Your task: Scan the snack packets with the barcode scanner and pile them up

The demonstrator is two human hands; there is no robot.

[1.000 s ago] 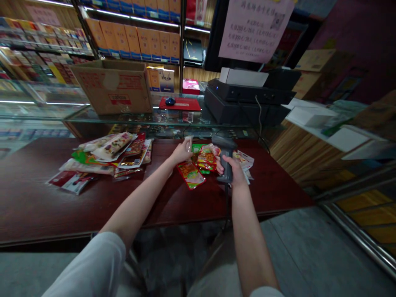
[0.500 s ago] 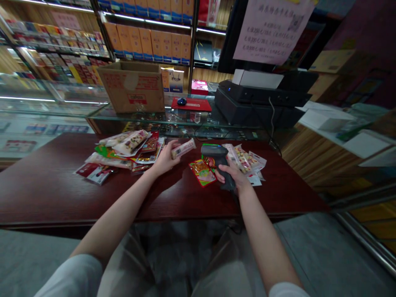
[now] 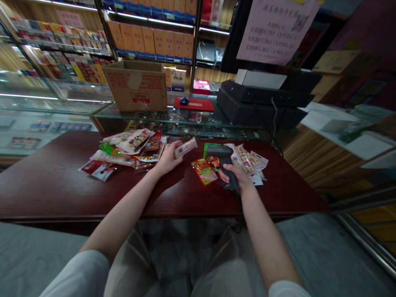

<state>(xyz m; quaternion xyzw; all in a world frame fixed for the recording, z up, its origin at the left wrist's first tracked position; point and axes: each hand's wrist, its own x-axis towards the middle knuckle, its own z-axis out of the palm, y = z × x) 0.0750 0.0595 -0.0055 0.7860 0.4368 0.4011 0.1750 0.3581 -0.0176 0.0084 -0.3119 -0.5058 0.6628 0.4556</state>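
Observation:
My left hand (image 3: 168,159) is closed around one end of a narrow snack packet (image 3: 186,147) in a clear and pink wrapper, a barcode facing up. In my right hand (image 3: 236,174) is a dark grey barcode scanner (image 3: 228,163), gripped by its handle with its head pointing left. Below and left of the scanner lies a red and green snack packet (image 3: 204,171) on the table. A pile of snack packets (image 3: 133,142) rests left of my left hand. More packets (image 3: 247,159) lie behind and right of my right hand, partly covered by it.
The dark red table (image 3: 55,185) meets a glass counter (image 3: 182,126) at the back. On the counter stand an open cardboard box (image 3: 136,88), a mouse (image 3: 184,100) on a red mat and black register equipment (image 3: 260,105). A cable hangs from the scanner over the table's front edge.
The whole view has shifted slightly. The scanner's head has turned a little and lies more level. Both hands keep their holds, and the packet in the left hand is nearly where it was.

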